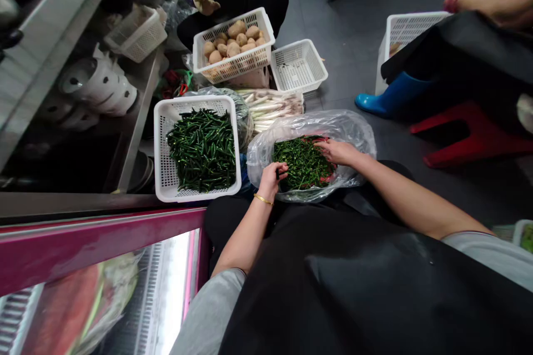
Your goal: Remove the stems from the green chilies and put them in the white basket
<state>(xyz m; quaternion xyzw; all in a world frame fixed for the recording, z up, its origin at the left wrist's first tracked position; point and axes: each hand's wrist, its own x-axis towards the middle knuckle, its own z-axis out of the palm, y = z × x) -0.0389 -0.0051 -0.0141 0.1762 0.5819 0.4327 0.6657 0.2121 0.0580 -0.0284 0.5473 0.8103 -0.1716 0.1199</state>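
Observation:
My left hand [272, 178] is closed at the left edge of an open clear plastic bag [353, 125], around a small dark thing I cannot make out. Inside the bag lies a heap of thin green stems or peppers [302, 163], with something red showing along its edge. My right hand [336, 152] rests on the heap's upper right part, fingers stretched out and slightly apart. To the left of the bag stands a white basket [160, 150] with many dark green peppers [202, 150] in it.
White long-stemmed vegetables [272, 108] lie beyond the bag. Behind are a basket of potatoes [233, 44] and a smaller white basket [298, 66]. A person's gloved hand [205, 2] is near the potatoes. Another person's blue boot [393, 97] and a red stool [466, 133] are at right.

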